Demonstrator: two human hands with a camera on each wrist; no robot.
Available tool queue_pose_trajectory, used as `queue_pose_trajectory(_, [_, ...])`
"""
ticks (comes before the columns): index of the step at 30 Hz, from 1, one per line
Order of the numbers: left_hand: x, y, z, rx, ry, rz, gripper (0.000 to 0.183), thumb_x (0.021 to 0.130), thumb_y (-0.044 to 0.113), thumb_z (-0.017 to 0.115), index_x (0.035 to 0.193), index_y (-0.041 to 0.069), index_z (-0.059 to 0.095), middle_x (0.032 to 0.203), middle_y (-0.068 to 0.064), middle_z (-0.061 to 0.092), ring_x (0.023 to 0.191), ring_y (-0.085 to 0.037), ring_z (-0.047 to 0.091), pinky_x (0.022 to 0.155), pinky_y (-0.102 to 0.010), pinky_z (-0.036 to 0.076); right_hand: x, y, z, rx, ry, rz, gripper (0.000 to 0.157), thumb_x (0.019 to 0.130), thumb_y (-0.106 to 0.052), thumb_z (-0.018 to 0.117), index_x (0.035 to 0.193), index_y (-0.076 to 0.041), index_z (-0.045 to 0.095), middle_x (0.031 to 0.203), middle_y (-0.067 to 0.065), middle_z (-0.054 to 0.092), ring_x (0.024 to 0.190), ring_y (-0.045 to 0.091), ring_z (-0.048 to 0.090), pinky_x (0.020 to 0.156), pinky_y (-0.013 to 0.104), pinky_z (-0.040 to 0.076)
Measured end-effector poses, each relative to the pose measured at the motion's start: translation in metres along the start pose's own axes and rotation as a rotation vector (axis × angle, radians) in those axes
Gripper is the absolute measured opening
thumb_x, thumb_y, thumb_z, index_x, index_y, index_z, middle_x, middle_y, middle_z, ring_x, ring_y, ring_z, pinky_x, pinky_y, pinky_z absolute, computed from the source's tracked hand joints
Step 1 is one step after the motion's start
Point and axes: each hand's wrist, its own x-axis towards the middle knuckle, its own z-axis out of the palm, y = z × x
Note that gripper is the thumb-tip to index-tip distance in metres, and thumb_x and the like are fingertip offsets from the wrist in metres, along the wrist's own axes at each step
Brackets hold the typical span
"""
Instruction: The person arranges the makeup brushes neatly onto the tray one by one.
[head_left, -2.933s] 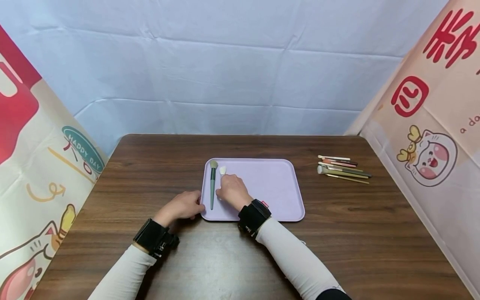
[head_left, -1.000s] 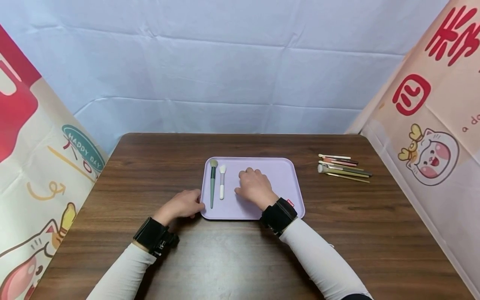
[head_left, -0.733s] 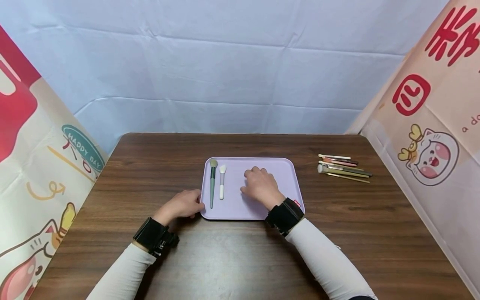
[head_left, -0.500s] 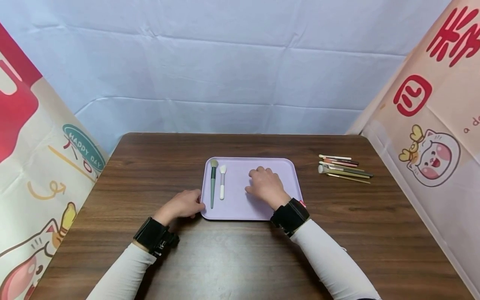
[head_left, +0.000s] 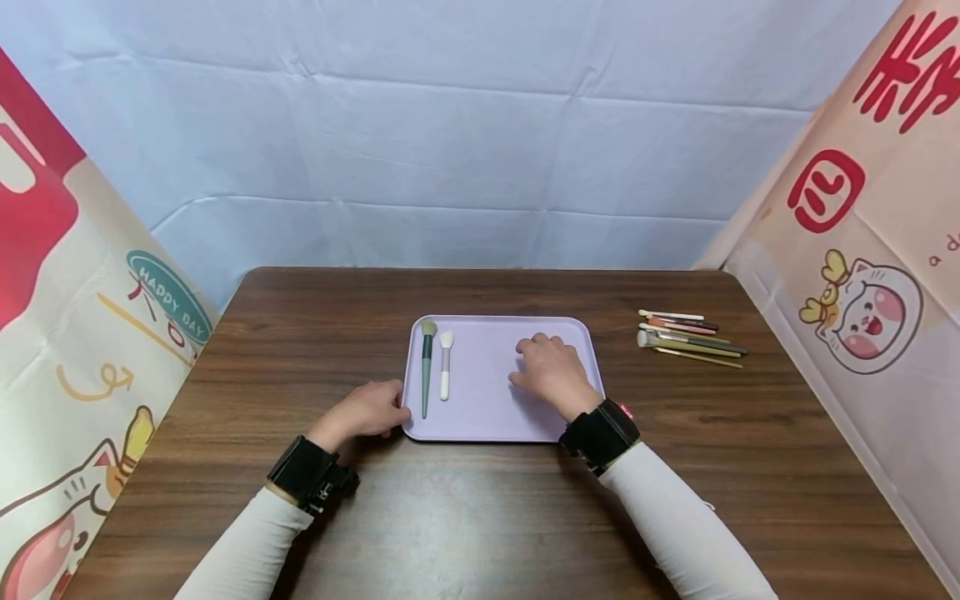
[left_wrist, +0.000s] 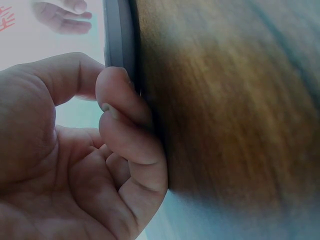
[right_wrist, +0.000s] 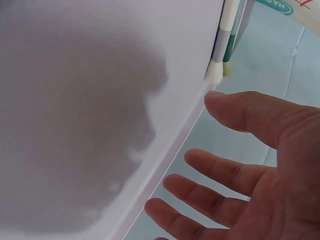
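A lilac tray point(head_left: 487, 417) lies on the table. Two makeup brushes rest side by side at its left: a green-handled brush point(head_left: 425, 375) and a shorter white-handled brush point(head_left: 446, 367). My left hand point(head_left: 367, 408) grips the tray's front left corner, its thumb and curled fingers at the rim in the left wrist view. My right hand point(head_left: 553, 373) hovers over the tray's right half, holding nothing. In the right wrist view its fingers point(right_wrist: 215, 200) are spread and relaxed, a shadow falls on the tray below, and both brushes show at the top.
Several more brushes point(head_left: 690, 337) lie in a loose bundle on the brown wooden table point(head_left: 480, 517), right of the tray. A pale cloth point(head_left: 480, 167) hangs behind the table, and printed sheets stand at both sides.
My right hand has let go of the white-handled brush, leaving it beside the green one, and has moved right over the tray. My left hand has stayed at the corner.
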Motion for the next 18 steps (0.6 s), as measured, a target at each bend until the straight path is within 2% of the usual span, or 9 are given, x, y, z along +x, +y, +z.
queue_pose_trajectory(8, [0.000, 0.000, 0.001, 0.004, 0.005, 0.007, 0.009, 0.091, 0.016, 0.062, 0.091, 0.008, 0.059, 0.064, -0.003, 0.062, 0.057, -0.015, 0.060, 0.061, -0.029, 0.044, -0.004, 0.015, -0.001, 0.003, 0.008, 0.013, 0.050, 0.090, -0.032, 0.072, 0.131, -0.004, 0.063, 0.129, 0.018, 0.063, 0.116, 0.039, 0.058, 0.095, 0.055, 0.046])
queue_pose_trajectory(18, [0.001, -0.002, 0.001, 0.007, 0.009, 0.005, 0.008, 0.090, 0.016, 0.062, 0.090, 0.009, 0.058, 0.064, -0.003, 0.062, 0.057, -0.015, 0.060, 0.061, -0.029, 0.044, -0.009, 0.039, -0.004, 0.007, 0.008, 0.038, 0.057, 0.092, -0.032, 0.071, 0.139, -0.002, 0.057, 0.137, 0.024, 0.057, 0.126, 0.044, 0.053, 0.103, 0.061, 0.040])
